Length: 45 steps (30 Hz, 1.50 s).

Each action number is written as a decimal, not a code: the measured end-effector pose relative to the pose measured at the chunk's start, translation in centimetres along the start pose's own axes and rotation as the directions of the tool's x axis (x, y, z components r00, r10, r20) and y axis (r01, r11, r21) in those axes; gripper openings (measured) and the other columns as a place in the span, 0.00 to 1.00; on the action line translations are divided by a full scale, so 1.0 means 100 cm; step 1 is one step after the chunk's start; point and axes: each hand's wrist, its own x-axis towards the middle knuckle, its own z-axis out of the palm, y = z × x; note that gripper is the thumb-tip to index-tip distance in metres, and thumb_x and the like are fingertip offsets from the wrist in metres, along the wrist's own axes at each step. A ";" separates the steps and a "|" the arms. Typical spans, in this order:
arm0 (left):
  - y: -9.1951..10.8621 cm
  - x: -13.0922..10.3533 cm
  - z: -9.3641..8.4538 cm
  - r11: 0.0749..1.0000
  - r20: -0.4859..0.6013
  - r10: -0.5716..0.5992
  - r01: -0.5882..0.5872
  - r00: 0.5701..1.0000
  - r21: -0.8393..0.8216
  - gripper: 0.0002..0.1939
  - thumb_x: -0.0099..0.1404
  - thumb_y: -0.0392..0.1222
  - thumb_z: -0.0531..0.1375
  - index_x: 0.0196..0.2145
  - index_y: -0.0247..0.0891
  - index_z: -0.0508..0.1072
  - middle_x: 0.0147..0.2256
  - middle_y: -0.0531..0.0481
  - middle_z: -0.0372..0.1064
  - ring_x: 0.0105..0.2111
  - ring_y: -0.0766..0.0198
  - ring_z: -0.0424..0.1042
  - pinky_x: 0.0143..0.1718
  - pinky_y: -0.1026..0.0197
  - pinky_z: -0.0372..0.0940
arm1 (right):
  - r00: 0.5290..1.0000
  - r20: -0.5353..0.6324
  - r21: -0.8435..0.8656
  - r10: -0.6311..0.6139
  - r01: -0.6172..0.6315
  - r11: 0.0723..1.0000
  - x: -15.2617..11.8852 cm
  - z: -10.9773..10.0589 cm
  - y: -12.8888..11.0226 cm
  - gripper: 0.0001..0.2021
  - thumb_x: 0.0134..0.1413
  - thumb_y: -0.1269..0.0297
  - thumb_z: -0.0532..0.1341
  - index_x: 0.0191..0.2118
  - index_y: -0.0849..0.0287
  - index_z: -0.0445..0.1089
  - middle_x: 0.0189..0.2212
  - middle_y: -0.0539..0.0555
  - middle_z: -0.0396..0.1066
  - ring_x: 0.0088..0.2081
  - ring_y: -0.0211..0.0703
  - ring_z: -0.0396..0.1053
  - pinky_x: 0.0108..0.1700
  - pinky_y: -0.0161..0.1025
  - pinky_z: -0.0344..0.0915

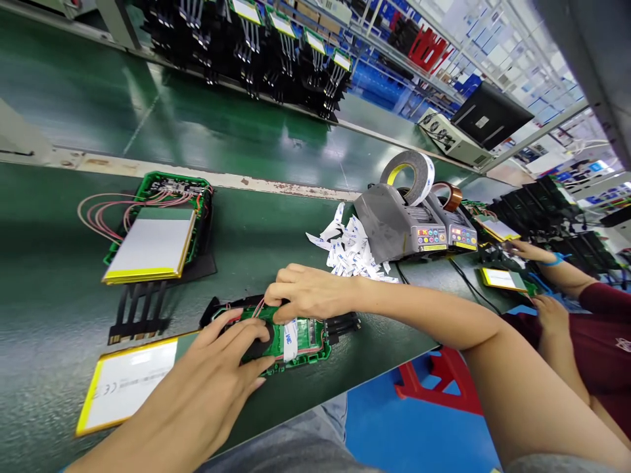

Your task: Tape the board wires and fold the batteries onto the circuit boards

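The battery pack (pixel 135 378) is lying outside the green housing (pixel 276 341) in front of you, where a tape strip (pixel 290 340) is already sitting, its printed liner showing. Your left hand (pixel 211 378) is resting half-curled on the housing; your right hand (pixel 315 292) is bending its fingers over the far edge, any grip staying unclear.

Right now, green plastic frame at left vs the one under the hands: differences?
The green plastic frame at left carries a white, yellow-edged flat pack; the lower green plastic frame under the left hand and right hand shows a white printed strip, no pack visible.
The left frame is untouched; both hands touch the other.
The left frame's black leads point toward the person; the other's point right.
Both lie on the green tabletop.
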 end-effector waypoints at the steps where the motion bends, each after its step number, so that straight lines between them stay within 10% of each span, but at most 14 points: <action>1: 0.000 0.000 0.000 1.000 0.011 0.002 -0.002 1.000 0.007 0.19 0.73 0.41 0.49 0.35 0.52 0.79 0.41 0.56 0.71 0.45 0.65 0.72 0.67 0.56 0.43 | 1.000 -0.005 -0.012 0.000 0.000 1.000 -0.001 0.002 -0.001 0.15 0.73 0.65 0.52 0.41 0.56 0.76 0.45 0.54 0.66 0.41 0.45 0.55 0.40 0.41 0.50; 20: -0.005 -0.007 0.012 0.999 0.018 -0.008 0.007 1.000 0.039 0.18 0.71 0.40 0.50 0.41 0.55 0.79 0.43 0.54 0.67 0.46 0.63 0.69 0.68 0.48 0.41 | 0.981 -0.040 0.074 0.188 -0.184 0.980 -0.014 0.010 -0.020 0.10 0.71 0.61 0.56 0.44 0.55 0.75 0.47 0.56 0.64 0.42 0.44 0.55 0.44 0.41 0.52; 32: -0.004 -0.007 0.012 0.998 0.000 0.002 -0.002 1.000 0.065 0.16 0.70 0.41 0.51 0.40 0.53 0.79 0.43 0.53 0.68 0.47 0.62 0.69 0.68 0.48 0.43 | 0.972 -0.232 -0.211 0.022 -0.072 0.975 -0.023 0.026 -0.028 0.14 0.73 0.71 0.49 0.45 0.59 0.72 0.45 0.55 0.69 0.42 0.44 0.58 0.44 0.43 0.50; 45: -0.004 -0.006 0.012 0.996 0.038 -0.003 0.000 0.999 0.085 0.17 0.70 0.42 0.51 0.43 0.56 0.79 0.43 0.53 0.68 0.46 0.61 0.70 0.68 0.46 0.43 | 0.998 -0.065 -0.013 -0.014 0.013 1.000 -0.010 0.018 -0.033 0.15 0.74 0.68 0.49 0.45 0.60 0.73 0.40 0.52 0.72 0.41 0.43 0.58 0.45 0.41 0.53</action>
